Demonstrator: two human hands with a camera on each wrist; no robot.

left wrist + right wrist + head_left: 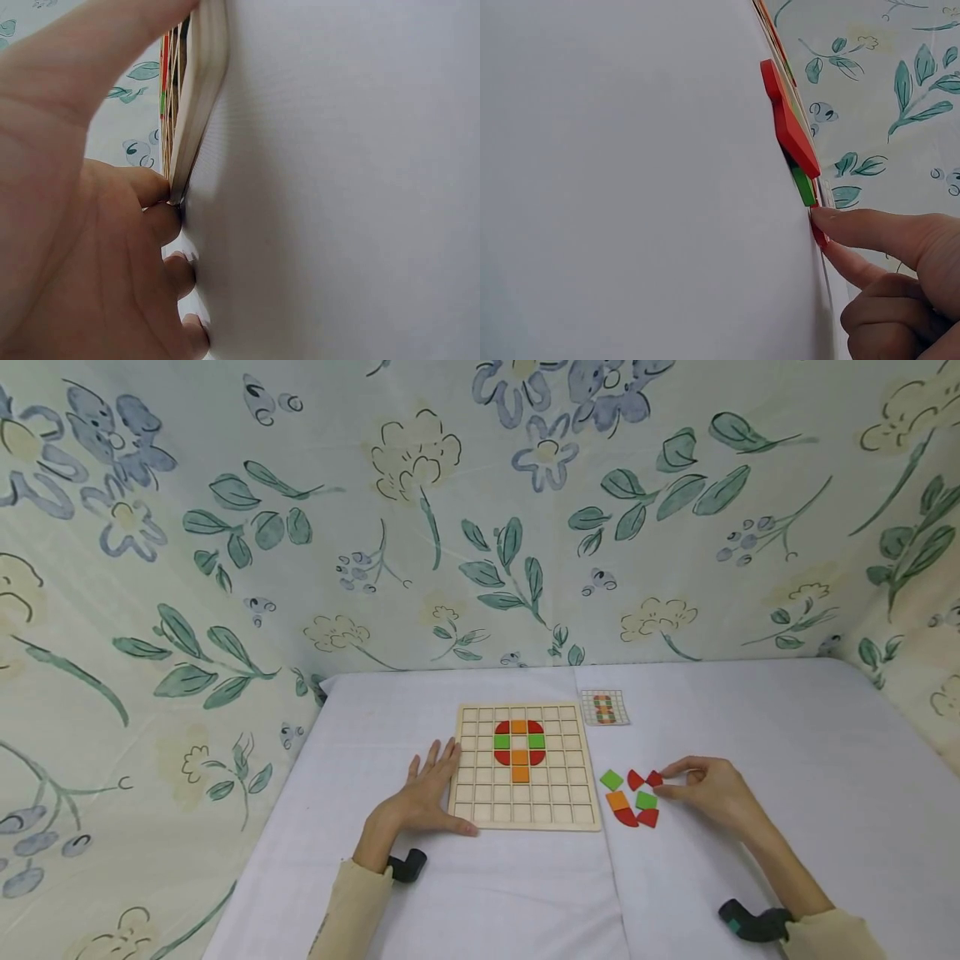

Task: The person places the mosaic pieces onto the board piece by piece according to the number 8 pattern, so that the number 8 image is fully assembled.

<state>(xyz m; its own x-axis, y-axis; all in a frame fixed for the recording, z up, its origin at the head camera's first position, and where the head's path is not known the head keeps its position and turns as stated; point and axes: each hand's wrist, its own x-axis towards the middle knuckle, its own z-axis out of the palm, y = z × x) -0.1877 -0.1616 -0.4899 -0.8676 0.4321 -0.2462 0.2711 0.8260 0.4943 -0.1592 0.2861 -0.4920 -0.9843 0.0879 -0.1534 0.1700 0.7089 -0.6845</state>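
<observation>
Head view: R hand [711,789] pinches red pc [654,778]; L hand [426,798], fingers apart, touches board [555,795].

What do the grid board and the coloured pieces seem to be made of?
Grid board: probably matte wood, judging by its pale tan colour and dull edge. Coloured pieces: smooth painted wood or plastic; even colour covers faces and sides, so I can't tell which.

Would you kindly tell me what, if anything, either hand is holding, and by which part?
The right hand pinches a flat red wedge-shaped piece by its edges, between thumb and index finger. The left hand only touches the square pale wooden board.
</observation>
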